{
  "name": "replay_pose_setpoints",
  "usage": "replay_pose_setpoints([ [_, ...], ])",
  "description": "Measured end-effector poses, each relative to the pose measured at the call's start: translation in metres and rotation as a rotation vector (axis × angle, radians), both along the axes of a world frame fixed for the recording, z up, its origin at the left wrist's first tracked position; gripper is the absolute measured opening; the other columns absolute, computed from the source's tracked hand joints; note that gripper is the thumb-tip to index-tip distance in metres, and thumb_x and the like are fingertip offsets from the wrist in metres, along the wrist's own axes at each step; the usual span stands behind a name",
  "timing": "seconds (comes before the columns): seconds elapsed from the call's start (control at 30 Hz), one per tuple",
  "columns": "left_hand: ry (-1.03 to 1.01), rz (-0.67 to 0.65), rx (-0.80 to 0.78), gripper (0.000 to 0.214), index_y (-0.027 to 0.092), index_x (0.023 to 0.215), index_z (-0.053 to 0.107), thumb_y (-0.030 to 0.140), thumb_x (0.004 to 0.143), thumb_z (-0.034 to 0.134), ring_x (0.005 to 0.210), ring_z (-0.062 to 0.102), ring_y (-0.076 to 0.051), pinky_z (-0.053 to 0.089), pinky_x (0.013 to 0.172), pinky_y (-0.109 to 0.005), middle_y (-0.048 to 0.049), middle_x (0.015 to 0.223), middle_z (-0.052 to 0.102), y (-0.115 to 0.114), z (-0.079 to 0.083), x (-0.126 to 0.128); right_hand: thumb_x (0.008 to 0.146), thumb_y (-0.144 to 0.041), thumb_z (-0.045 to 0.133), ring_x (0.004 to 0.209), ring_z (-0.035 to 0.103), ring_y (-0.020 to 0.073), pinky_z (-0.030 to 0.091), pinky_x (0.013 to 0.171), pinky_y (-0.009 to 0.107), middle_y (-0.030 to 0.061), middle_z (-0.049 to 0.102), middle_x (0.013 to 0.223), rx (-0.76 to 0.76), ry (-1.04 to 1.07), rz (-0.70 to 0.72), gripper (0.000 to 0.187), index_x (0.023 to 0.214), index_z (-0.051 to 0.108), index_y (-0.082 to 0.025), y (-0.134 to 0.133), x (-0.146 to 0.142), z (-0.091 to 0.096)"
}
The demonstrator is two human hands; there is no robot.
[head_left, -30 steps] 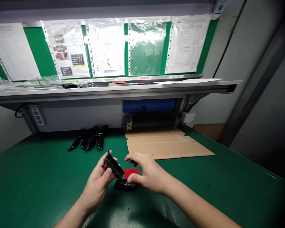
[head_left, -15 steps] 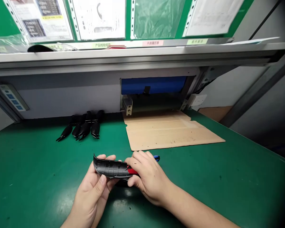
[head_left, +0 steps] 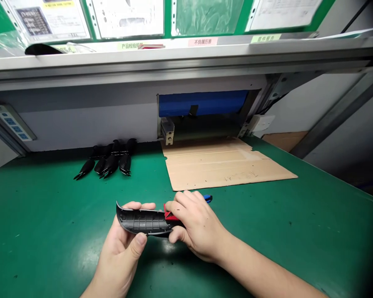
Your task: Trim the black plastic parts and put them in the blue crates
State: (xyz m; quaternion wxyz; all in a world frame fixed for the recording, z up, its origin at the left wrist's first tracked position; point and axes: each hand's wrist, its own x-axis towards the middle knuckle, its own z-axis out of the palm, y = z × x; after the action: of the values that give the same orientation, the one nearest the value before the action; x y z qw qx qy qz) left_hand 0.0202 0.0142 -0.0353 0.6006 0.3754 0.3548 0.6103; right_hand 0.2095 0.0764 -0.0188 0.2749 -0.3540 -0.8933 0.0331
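Note:
My left hand [head_left: 122, 244] holds a curved black plastic shell [head_left: 144, 222] by its left part, thumb along the near edge and fingers behind. The shell's hollow, ribbed inside faces up toward me. My right hand [head_left: 194, 225] is closed around a red hand tool [head_left: 170, 216], whose red end sits at the shell's right part. Most of that tool is hidden by the fingers, so its exact kind cannot be told. A blue and black end [head_left: 208, 198] shows beyond the right hand; whether it joins the red tool is hidden.
Several glossy black curved parts [head_left: 110, 162] lie in a group at the back left of the green table [head_left: 49, 219]. A cardboard sheet [head_left: 211, 167] lies under a blue roller [head_left: 202, 103]. A metal shelf edge [head_left: 143, 72] crosses above; a power strip [head_left: 14, 124] is at left.
The shell has tilted so more of its ribbed inside shows, and it sits slightly further left. More of the red tool's end is visible above the shell. The whole view has shifted slightly.

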Motion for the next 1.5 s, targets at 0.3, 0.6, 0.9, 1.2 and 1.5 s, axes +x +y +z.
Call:
replay_pose_setpoints([
  [0.3, -0.011, 0.042, 0.082, 0.042, 0.03, 0.118, 0.049, 0.026, 0.081, 0.068, 0.12, 0.051, -0.029, 0.045, 0.1, -0.039, -0.006, 0.128, 0.055, -0.004, 0.002, -0.003, 0.089, -0.073, 0.003, 0.072, 0.041, 0.0203, 0.026, 0.065, 0.032, 0.0059, 0.05, 0.078, 0.006, 0.066, 0.008, 0.081, 0.089, 0.06, -0.015, 0.001, 0.0, 0.003],
  [0.6, -0.004, -0.009, 0.051, 0.041, 0.03, 0.119, 0.05, 0.024, 0.082, 0.067, 0.124, 0.046, -0.026, 0.047, 0.098, -0.034, -0.0052, 0.127, 0.055, -0.004, -0.002, -0.003, 0.087, -0.073, -0.003, 0.072, 0.039, 0.0208, 0.024, 0.065, 0.032, 0.0062, 0.048, 0.079, 0.033, 0.054, -0.004, 0.087, 0.095, 0.062, -0.016, -0.005, -0.003, 0.0],
  [0.9, 0.008, -0.054, 0.08, 0.034, 0.028, 0.114, 0.051, 0.023, 0.084, 0.064, 0.118, 0.051, -0.029, 0.045, 0.099, -0.041, -0.0067, 0.122, 0.057, -0.002, 0.001, -0.004, 0.091, -0.069, -0.002, 0.059, 0.033, 0.0158, 0.018, 0.058, 0.031, 0.003, 0.048, 0.065, 0.116, 0.04, 0.026, 0.078, 0.067, 0.051, -0.016, -0.005, -0.005, -0.002],
  [1.2, 0.127, -0.141, 0.15, 0.03, 0.03, 0.116, 0.048, 0.021, 0.089, 0.055, 0.118, 0.049, -0.024, 0.044, 0.099, -0.035, -0.0055, 0.124, 0.054, -0.001, -0.002, -0.016, 0.091, -0.071, 0.002, 0.055, 0.039, 0.0149, 0.021, 0.055, 0.031, 0.0021, 0.053, 0.062, 0.114, 0.003, 0.05, 0.078, 0.066, 0.052, -0.018, -0.003, -0.005, -0.01],
  [1.5, 0.112, -0.183, 0.15, 0.03, 0.03, 0.118, 0.046, 0.02, 0.09, 0.053, 0.119, 0.047, -0.025, 0.041, 0.102, -0.037, -0.0061, 0.127, 0.051, 0.002, -0.006, -0.015, 0.09, -0.071, 0.0, 0.054, 0.044, 0.0151, 0.025, 0.055, 0.029, 0.0016, 0.055, 0.062, 0.098, -0.016, 0.053, 0.078, 0.067, 0.052, -0.018, -0.002, -0.002, -0.01],
])
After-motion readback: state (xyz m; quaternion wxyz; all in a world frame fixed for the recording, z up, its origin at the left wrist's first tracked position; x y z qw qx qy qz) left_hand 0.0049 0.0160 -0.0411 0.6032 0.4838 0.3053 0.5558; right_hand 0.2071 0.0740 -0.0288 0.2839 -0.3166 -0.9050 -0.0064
